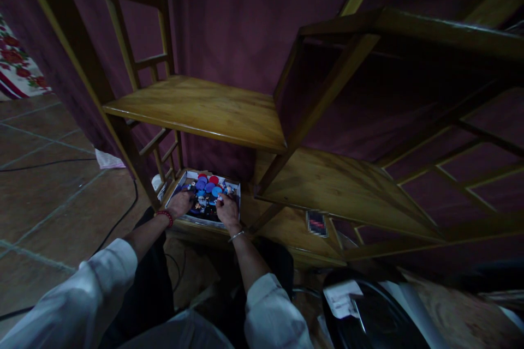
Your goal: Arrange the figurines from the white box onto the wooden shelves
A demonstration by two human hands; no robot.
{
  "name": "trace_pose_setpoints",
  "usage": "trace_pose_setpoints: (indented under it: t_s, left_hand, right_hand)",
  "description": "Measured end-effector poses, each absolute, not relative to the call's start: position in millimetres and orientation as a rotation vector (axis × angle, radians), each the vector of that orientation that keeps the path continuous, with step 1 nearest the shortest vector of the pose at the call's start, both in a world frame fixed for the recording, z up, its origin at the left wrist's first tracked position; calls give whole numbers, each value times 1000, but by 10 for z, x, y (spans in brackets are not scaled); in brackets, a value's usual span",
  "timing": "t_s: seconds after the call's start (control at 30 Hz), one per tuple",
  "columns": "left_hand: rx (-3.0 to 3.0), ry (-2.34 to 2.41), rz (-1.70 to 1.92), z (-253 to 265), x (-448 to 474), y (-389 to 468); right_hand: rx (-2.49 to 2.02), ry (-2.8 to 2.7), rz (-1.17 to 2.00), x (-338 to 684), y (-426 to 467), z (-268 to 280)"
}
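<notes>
A shallow white-walled box (238, 196) rests on the lowest shelf, filled with small figures and round discs. Red discs (213, 180) lie toward its back, purple discs (200, 184) near the middle and a light blue disc (216, 191) to the right. My left hand (180, 205), with a red bead bracelet, reaches over the left side of the box, its fingers curled in among the dark pieces. Over the right side, my right hand (227, 210) has thumb and fingers drawn together at a small whitish piece. What each hand grips is too small to name.
A wooden shelf board (196, 109) overhangs the box, and another board (347, 191) extends to the right. A dark packet (317, 223) lies on the low shelf. A black round seat (372, 311) with paper on it stands at the lower right. Cables cross the tiled floor (49, 191).
</notes>
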State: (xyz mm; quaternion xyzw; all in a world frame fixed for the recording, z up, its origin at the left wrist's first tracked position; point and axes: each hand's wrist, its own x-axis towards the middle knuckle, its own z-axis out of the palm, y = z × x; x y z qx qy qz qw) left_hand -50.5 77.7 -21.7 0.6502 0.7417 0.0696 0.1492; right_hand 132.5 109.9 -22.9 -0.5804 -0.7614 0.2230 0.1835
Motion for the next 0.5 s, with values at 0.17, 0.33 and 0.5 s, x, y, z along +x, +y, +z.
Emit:
trace_pose_setpoints:
  t_s: [0.17, 0.33, 0.5]
  left_hand:
    - [1859, 2166, 243, -179, -495, 757]
    - [1888, 2154, 289, -158, -496, 748]
    - [1899, 2164, 294, -167, -504, 744]
  right_hand:
    - [-1645, -2154, 600, 1319, 1108, -262]
    - [-1640, -2165, 590, 1316, 1109, -275]
    - [-1641, -2170, 593, 1315, 1110, -279]
